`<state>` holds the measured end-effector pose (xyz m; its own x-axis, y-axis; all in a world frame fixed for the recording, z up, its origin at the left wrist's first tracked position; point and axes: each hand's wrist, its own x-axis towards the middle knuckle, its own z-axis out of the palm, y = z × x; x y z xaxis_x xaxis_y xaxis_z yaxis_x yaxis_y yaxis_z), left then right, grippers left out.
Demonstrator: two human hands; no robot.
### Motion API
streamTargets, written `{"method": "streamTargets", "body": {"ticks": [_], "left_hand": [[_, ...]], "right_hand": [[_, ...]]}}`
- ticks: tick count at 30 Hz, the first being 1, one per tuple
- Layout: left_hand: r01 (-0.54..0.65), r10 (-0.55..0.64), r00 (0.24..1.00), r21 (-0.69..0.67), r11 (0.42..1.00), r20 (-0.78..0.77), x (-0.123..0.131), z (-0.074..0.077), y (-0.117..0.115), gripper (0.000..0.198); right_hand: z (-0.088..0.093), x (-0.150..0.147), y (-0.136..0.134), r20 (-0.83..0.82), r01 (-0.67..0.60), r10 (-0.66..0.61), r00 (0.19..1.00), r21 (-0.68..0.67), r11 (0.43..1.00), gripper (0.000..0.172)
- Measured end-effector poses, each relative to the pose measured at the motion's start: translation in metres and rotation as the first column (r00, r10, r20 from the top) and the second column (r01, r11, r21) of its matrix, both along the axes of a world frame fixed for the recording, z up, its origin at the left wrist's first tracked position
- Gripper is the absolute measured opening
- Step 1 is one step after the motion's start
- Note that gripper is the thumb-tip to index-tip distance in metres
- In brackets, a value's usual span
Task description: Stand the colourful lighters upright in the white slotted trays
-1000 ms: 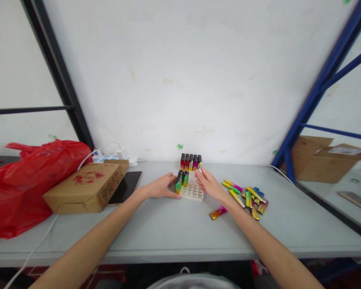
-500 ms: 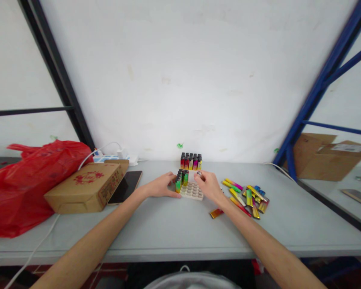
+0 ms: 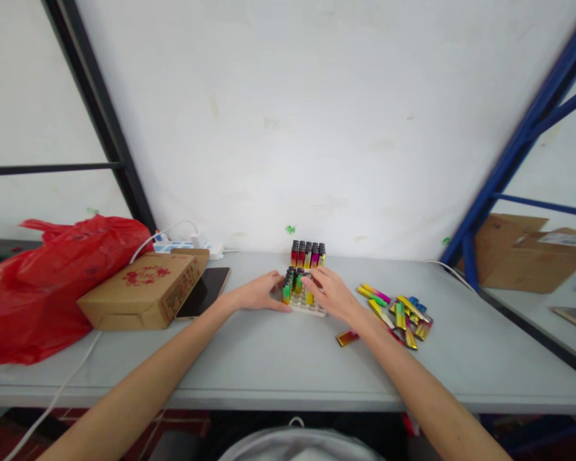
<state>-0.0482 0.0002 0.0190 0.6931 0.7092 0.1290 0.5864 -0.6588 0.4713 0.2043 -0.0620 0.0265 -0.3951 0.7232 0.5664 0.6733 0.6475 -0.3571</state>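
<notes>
A white tray with rows of slots [image 3: 308,310] lies on the table before me, with several green-and-yellow lighters [image 3: 287,292] upright in its left and back slots. My left hand [image 3: 262,292] steadies the tray's left end, fingers behind and thumb along the front corner. My right hand [image 3: 333,293] grips a yellow lighter [image 3: 310,297] by its top, upright over the tray's middle; whether its base sits in a slot I cannot tell. Behind the tray stands a block of upright lighters [image 3: 308,256] in red, yellow and purple.
Loose lighters [image 3: 400,320] lie in a pile to the right, with one orange lighter [image 3: 347,338] nearer me. On the left are a phone [image 3: 205,291], a cardboard box [image 3: 141,288], a red plastic bag [image 3: 62,288] and a power strip [image 3: 214,248]. A wall closes the back.
My right hand has brought a yellow lighter from above the tray's right back side down to its middle, standing upright. My left hand stays at the tray's left end. The view shifts slightly.
</notes>
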Motion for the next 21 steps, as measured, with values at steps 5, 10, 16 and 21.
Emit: {"method": "streamTargets", "body": {"ticks": [5,10,16,21], "left_hand": [[0.016,-0.016,1.000,-0.006,1.000,-0.017,0.000,-0.002,0.002,0.068],[0.014,-0.014,1.000,0.003,1.000,0.001,0.000,-0.003,0.002,0.072],[0.017,-0.017,1.000,0.011,1.000,-0.009,0.001,-0.002,0.002,0.072],[0.026,-0.026,1.000,0.010,1.000,-0.015,0.001,-0.001,0.001,0.071]], "right_hand": [[0.004,-0.004,-0.001,0.070,0.066,-0.063,0.996,-0.039,0.997,0.048],[-0.004,-0.006,0.005,-0.020,0.144,-0.144,0.989,-0.023,0.989,0.043],[-0.017,-0.010,0.016,0.095,0.101,-0.092,0.991,-0.103,0.990,0.033],[-0.013,-0.008,0.021,0.215,0.107,-0.082,0.973,-0.109,0.988,0.031]]}}
